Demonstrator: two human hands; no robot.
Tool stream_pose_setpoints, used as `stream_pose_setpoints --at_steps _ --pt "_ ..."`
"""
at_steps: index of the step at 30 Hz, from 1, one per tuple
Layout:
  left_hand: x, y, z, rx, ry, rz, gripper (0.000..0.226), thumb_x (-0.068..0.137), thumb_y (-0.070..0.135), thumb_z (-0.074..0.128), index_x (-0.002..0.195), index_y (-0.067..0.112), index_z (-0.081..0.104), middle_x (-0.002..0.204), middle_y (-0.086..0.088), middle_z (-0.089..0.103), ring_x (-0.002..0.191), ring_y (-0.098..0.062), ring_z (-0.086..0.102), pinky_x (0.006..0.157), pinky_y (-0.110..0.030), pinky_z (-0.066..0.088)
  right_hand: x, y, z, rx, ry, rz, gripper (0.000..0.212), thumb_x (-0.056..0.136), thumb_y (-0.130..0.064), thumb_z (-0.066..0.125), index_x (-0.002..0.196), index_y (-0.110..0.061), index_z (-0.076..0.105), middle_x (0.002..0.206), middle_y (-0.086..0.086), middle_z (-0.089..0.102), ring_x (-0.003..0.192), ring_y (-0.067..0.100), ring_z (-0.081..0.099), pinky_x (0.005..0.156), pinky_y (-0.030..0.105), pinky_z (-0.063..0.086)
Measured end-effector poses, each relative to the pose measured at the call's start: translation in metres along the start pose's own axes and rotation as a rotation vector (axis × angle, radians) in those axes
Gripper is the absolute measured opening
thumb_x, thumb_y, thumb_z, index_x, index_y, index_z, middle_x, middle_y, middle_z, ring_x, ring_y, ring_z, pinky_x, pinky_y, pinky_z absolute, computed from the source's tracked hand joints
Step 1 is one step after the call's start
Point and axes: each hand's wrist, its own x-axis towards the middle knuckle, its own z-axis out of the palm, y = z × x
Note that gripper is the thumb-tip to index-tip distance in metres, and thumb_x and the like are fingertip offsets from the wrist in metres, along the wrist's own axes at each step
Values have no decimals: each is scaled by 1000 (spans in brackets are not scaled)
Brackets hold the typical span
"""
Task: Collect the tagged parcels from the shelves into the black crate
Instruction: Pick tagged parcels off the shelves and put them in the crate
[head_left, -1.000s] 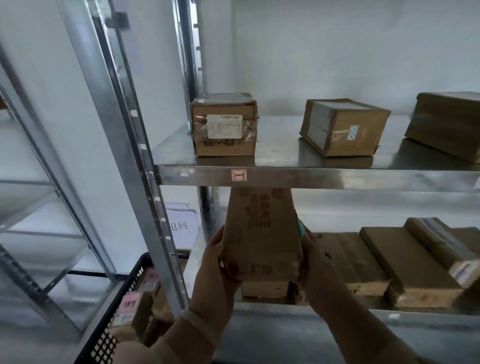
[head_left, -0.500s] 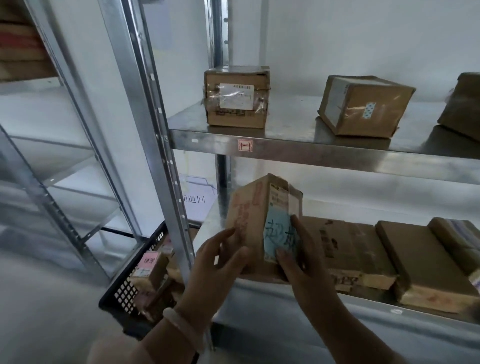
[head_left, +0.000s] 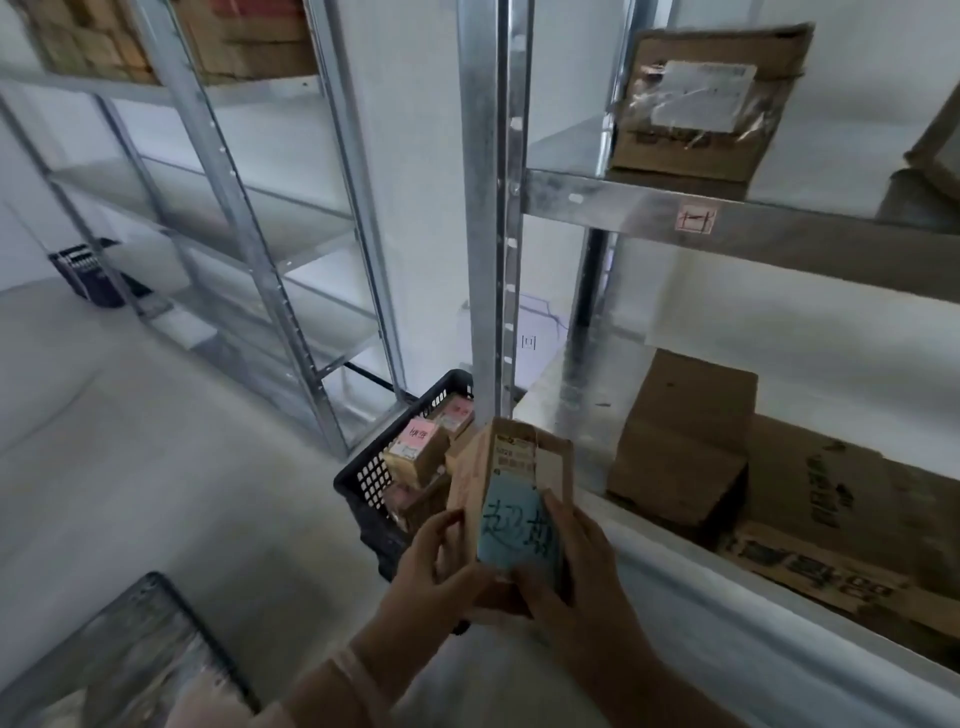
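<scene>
1. Both hands hold one parcel (head_left: 519, 457) upright, in front of the near edge of the lower shelf (head_left: 727, 587) and just right of the black crate (head_left: 363, 483), which sits low on the floor to the left.
2. The left hand (head_left: 431, 571) curls round the parcel's left side; the right hand (head_left: 576, 571) wraps its right side, with one finger laid over the blue tag (head_left: 511, 530). Neither hand holds anything else.
3. The grip sits low on a tall box, so I judge it could tip forward if either hand lets go early.
4. The steel upright (head_left: 488, 208) stands between shelf and crate; a hasty leftward swing could knock the parcel's corner against it.
5. The crate already holds pink-tagged parcels (head_left: 415, 447) piled unevenly. A drop from height could land on an edge, bounce out, or crush them; lowering it into a free gap looks safer
</scene>
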Motion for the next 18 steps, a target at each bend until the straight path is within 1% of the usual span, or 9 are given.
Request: stream_pose_setpoints --at_steps 1,3,5,7,9,11,13,16,18 --pt "3 -4 -8 -16 29 -23 52 75 8 78 116 25 52 112 -7 59 82 -19 72 71 -39 60 3 1 10 11 -29 26 72 89 -25 65 138 -47 16 148 -8 20 127 -5 27 82 -6 33" --pt "12 -10 -26 -65 52 -56 45 79 2 71 113 24 51 113 -9 57 78 -19 73 62 -30 59 14 4 29 49 -102 64 76 88 -24 65 139 -48 14 146 -14 15 128 -2 24 82 -7 32" --pt "25 -15 -46 -76 78 -86 45 79 2 70 113 23 51 116 -10 55 84 -24 72 60 -30 59 28 7 46 34 -146 93 78 86 -31 67 138 -51 13 141 -21 13 125 -11 22 82 -10 26" --pt "42 -19 -69 -71 109 -119 42 83 6 68 117 24 51 117 -9 56 93 -27 67 56 -25 57 44 9 64 48 -164 124 73 81 -45 65 136 -54 18 138 -26 19 122 -23 23 84 -10 26" --pt "64 -25 -93 -59 129 -158 38 87 12 65 119 25 50 114 -7 60 89 -21 66 51 -21 53 60 12 87 78 -181 150 67 74 -57 62 128 -61 23 130 -45 19 118 -32 21 83 -9 28" --pt "88 -31 -119 -29 140 -185 35 90 11 61 120 25 49 112 -8 62 86 -18 65 53 -22 52 77 12 113 119 -189 200 64 73 -55 63 125 -61 25 119 -58 16 113 -36 23 80 -9 30" --pt "114 -37 -146 -13 128 -212 34 92 8 59 121 22 49 111 -10 63 85 -18 64 51 -20 52 95 16 139 131 -190 253 66 77 -43 67 130 -53 30 124 -49 23 114 -32 29 82 -6 34" --pt "157 -44 -181 -12 68 -287 34 91 5 58 121 21 50 112 -16 63 73 -16 69 48 -19 52 118 21 166 84 -186 387 63 82 -40 66 132 -53 29 142 -20 32 130 -5 33 102 16 40" --pt "198 -52 -208 -1 18 -326 37 90 5 59 123 20 51 115 -19 62 69 -16 70 48 -18 51 139 32 186 24 -184 474 62 87 -36 65 136 -51 29 149 -14 28 133 2 28 101 12 33"
